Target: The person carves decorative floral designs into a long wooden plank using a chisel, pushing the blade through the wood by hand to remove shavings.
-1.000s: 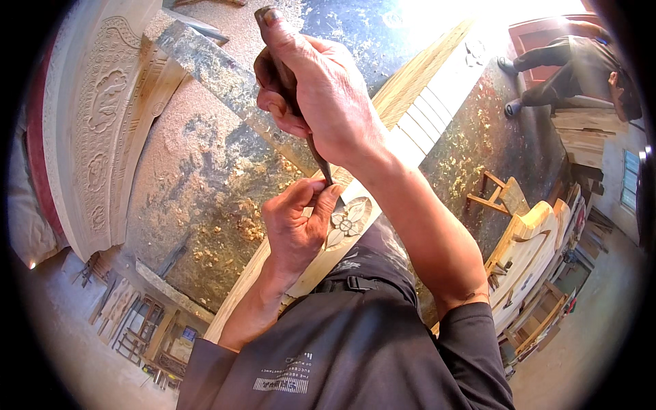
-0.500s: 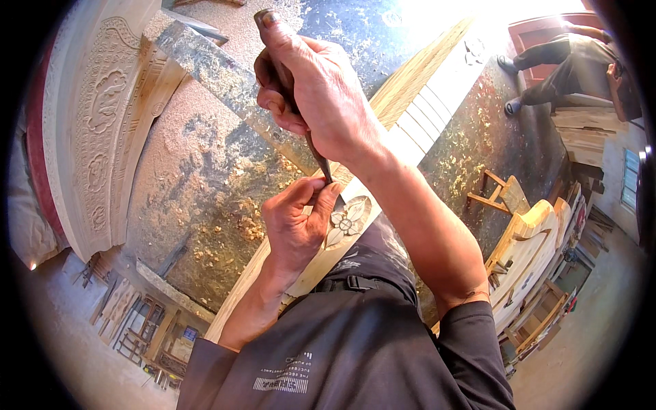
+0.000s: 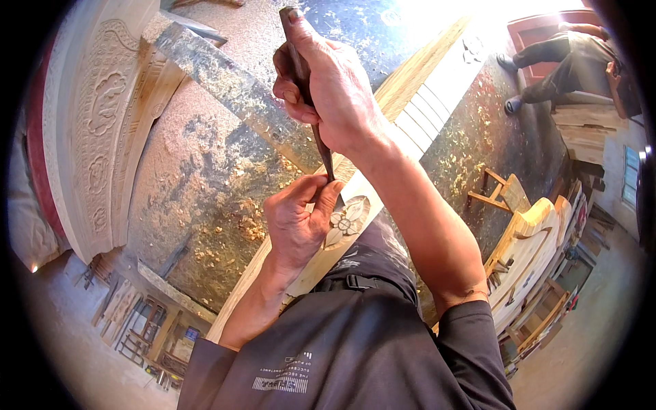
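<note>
My right hand [image 3: 338,92] is wrapped round the dark wooden handle of a carving chisel [image 3: 298,74], thumb up along its top end. Lower down, my left hand [image 3: 297,215] pinches the blade between thumb and fingers, close to its tip. The tool slants down to a pale wooden beam [image 3: 424,119] that crosses in front of me. Beside the left thumb, an oval carving of a flower with leaves [image 3: 346,222] is sunk into the beam's face. The blade's cutting edge is mostly hidden by the left fingers.
A large carved panel [image 3: 102,130] stands at the left. Dusty planks [image 3: 212,75] lie beyond the beam, among sawdust and shavings. At the right are a small wooden stool [image 3: 509,193] and a pale wooden piece with tools [image 3: 523,256]. Another person [image 3: 567,65] is at the far right.
My right hand and the chisel's handle end have swung a little to the right, so the chisel stands steeper. The left hand has barely shifted.
</note>
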Demonstrator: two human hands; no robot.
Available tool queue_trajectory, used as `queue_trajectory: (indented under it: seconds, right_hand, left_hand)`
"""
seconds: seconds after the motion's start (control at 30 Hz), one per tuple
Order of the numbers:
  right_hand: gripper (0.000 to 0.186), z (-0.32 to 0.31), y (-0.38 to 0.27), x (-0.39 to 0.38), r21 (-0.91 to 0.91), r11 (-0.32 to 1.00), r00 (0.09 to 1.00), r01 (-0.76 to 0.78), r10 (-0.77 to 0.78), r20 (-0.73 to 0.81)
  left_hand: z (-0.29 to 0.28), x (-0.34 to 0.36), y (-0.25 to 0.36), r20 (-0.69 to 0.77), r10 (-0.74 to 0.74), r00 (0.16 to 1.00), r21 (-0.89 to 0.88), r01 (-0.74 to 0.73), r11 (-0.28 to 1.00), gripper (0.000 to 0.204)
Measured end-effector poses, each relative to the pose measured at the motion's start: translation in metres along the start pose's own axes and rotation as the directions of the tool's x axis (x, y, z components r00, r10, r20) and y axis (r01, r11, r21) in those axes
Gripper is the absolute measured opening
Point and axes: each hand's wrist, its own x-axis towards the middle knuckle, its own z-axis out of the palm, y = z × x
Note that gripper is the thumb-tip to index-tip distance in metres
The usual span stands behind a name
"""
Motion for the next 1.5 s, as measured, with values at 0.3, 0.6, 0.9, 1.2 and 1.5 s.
queue_trajectory:
  seconds: [0.3, 0.6, 0.9, 1.2, 1.5]
  right_hand:
    - [0.054, -0.015, 0.002, 0.001, 0.028, 0.999, 0.997, 0.026, -0.024, -0.079]
    - [0.054, -0.029, -0.002, -0.003, 0.101, 0.995, 0.993, 0.024, -0.013, -0.115]
    - [0.052, -0.034, -0.003, -0.009, 0.057, 0.996, 0.974, 0.062, -0.048, -0.220]
    - [0.052, -0.045, -0.007, -0.017, 0.093, 0.992, 0.960, 0.086, -0.058, -0.275]
    - [0.051, -0.053, -0.008, -0.023, 0.113, 0.988, 0.948, 0.105, -0.065, -0.311]
  left_hand:
    - [0.002, 0.005, 0.005, 0.001, 0.047, 0.999, 0.047, -0.047, 0.998, 0.013]
    - [0.002, 0.009, 0.009, 0.041, 0.067, 0.997, 0.091, -0.071, 0.993, 0.013]
    - [0.003, 0.011, 0.006, 0.076, 0.098, 0.992, 0.035, -0.101, 0.994, 0.011]
    - [0.003, 0.015, 0.003, 0.125, 0.174, 0.977, 0.087, -0.185, 0.979, 0.012]
    - [0.004, 0.016, 0.006, 0.130, 0.174, 0.976, 0.075, -0.185, 0.980, 0.013]
